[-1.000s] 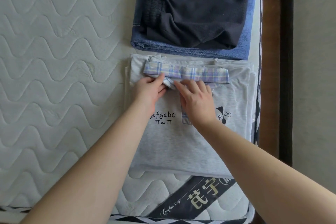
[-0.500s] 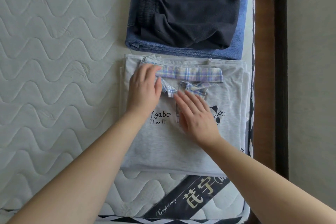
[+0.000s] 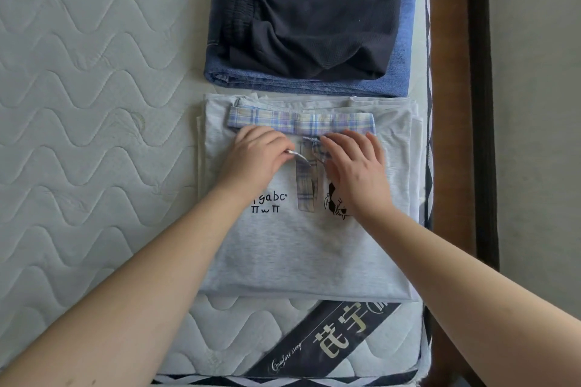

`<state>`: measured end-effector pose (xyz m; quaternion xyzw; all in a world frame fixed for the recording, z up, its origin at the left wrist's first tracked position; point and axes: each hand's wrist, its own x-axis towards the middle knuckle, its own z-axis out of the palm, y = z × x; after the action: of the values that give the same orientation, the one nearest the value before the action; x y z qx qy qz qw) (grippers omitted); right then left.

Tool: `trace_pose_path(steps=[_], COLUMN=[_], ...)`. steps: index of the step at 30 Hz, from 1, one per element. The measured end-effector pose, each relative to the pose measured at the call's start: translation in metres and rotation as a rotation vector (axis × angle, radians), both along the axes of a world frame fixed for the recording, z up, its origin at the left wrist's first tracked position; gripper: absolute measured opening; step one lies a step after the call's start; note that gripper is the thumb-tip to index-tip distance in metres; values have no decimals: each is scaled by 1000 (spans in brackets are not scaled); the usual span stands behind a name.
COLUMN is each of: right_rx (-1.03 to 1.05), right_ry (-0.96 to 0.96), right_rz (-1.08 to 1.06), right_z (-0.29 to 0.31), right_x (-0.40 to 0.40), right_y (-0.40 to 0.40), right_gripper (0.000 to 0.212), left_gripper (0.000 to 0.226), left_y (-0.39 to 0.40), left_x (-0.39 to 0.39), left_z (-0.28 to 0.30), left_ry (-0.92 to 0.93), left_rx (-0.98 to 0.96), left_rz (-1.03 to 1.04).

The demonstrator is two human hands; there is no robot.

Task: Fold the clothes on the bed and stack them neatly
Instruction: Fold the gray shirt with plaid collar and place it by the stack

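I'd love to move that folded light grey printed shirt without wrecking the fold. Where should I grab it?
Probably by its two long side edges, sliding flat hands under the folded light grey shirt from left and right. It lies flat in layers on the quilted white mattress, and the loose plaid tie on top could slip if tilted.

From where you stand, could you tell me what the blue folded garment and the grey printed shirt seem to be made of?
The blue folded garment looks like denim: matte with a visible twill weave and stitched seam. The grey printed shirt looks like soft heathered jersey, probably cotton knit, though the fibre can't be confirmed.
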<state>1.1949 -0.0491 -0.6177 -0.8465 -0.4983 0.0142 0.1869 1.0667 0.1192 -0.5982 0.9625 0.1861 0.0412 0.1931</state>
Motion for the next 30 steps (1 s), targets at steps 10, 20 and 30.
trace_pose_path(steps=[10, 20, 30], right_rx=[27, -33, -204], right_ry=[49, -20, -31], right_rz=[-69, 25, 67], right_z=[0, -18, -20], right_x=[9, -17, 8], right_y=[16, -11, 14], right_gripper=[13, 51, 60], left_gripper=[18, 78, 79], left_y=[-9, -20, -16], left_x=[42, 23, -7], left_z=[-4, -24, -41], left_ry=[90, 92, 233], left_rx=[40, 295, 251], left_rz=[166, 240, 135])
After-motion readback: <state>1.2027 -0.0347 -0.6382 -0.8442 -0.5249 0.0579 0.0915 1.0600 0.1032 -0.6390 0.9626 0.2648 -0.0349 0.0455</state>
